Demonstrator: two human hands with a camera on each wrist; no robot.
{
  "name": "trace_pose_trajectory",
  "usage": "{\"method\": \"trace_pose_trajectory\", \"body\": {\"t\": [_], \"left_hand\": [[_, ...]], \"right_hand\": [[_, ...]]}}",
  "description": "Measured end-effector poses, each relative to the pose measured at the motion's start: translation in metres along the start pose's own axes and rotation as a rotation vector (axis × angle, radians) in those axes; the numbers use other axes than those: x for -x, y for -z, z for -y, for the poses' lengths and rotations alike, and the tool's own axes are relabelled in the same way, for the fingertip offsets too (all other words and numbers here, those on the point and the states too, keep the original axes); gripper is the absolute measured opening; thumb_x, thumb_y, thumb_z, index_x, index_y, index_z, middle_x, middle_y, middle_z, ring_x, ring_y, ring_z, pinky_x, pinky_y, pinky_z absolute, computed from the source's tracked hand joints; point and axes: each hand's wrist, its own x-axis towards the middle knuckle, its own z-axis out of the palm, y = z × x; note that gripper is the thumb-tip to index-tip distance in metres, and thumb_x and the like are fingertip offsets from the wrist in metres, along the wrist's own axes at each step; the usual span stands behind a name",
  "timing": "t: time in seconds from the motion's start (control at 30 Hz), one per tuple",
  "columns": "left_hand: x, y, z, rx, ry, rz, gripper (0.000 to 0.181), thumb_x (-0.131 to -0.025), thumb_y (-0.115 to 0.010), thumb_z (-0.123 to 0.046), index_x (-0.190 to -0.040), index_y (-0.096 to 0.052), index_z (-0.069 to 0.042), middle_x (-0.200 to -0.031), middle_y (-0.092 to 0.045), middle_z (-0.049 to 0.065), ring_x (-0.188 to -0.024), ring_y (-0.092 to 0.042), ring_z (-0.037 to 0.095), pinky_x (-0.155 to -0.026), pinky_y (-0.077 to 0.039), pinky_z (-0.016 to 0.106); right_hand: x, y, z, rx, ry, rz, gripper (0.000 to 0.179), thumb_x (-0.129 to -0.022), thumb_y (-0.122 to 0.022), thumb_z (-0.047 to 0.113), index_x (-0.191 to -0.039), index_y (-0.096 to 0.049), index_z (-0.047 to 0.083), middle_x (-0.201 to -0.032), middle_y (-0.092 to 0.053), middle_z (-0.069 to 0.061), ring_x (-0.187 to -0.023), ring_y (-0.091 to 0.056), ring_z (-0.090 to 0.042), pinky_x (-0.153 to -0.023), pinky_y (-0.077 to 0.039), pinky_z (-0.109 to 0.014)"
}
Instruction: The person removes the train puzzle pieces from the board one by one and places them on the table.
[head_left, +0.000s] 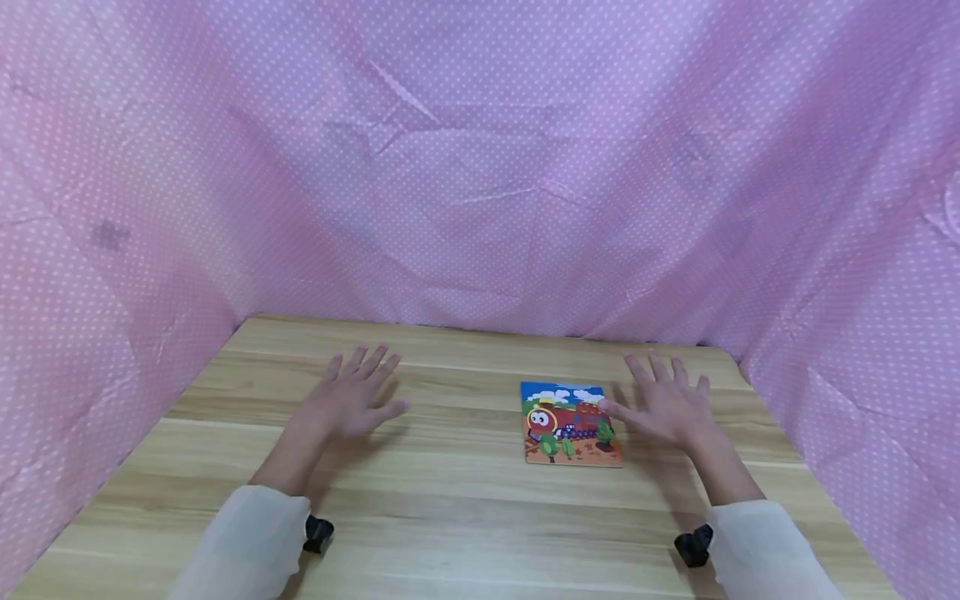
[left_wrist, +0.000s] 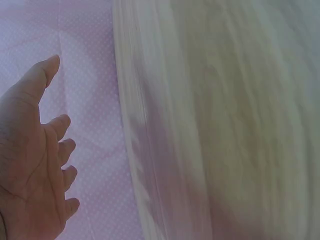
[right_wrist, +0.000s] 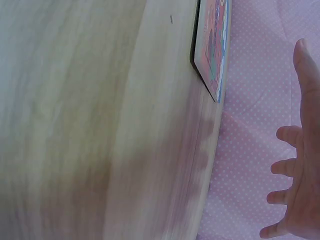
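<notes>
A thin square picture board, printed with a red cartoon train under a blue sky (head_left: 572,425), lies flat on the pale wood-grain desk (head_left: 465,483), at about two o'clock from the desk's middle. The right grip, a person's bare right hand (head_left: 670,408), is at three o'clock from it, fingers spread and holding nothing. The left grip, the bare left hand (head_left: 347,404), is well apart at nine o'clock, likewise spread and without a load.

The right thumb (head_left: 621,413) overlaps the board's two o'clock edge in the head view; the shadows suggest the hand is raised, so contact seems unlikely. Should it drop and drift toward nine o'clock, the thumb could knock the board askew. Because the board lies so flat, fingertips may slide over its edge instead of getting beneath it, pushing it along. A lift by the right hand alone could tip it, since the left is too distant to steady it; whether the picture has loose parts that might fall cannot be told. The black device at the right cuff (head_left: 693,546), at about five o'clock, could scrape the desk if that wrist sinks.
</notes>
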Motion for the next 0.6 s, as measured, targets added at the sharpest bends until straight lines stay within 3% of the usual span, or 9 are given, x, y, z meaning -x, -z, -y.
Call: {"method": "trace_pose_trajectory", "body": {"t": [0.37,0.6], "left_hand": [[-0.041,-0.016,-0.032,-0.002,-0.130,0.002,0.079,-0.101,-0.048,-0.062,-0.161,-0.031,-0.014,-0.165,-0.029,0.016,-0.152,-0.022,0.044,-0.119,-0.012,0.066],[-0.071,-0.022,-0.070,-0.003,-0.206,0.048,0.075,-0.102,-0.048,-0.061,-0.160,-0.034,-0.016,-0.163,-0.035,0.012,-0.150,-0.029,0.039,-0.120,-0.018,0.062]], "right_hand": [[-0.015,-0.011,0.012,-0.126,0.068,0.058,0.097,-0.091,-0.062,0.069,-0.161,-0.029,0.009,-0.160,-0.029,-0.030,-0.142,-0.027,-0.059,-0.102,-0.022,-0.083],[-0.025,-0.014,0.028,-0.229,0.121,0.092,0.087,-0.091,-0.075,0.051,-0.154,-0.040,0.002,-0.152,-0.043,-0.030,-0.136,-0.040,-0.054,-0.105,-0.035,-0.072]]}}
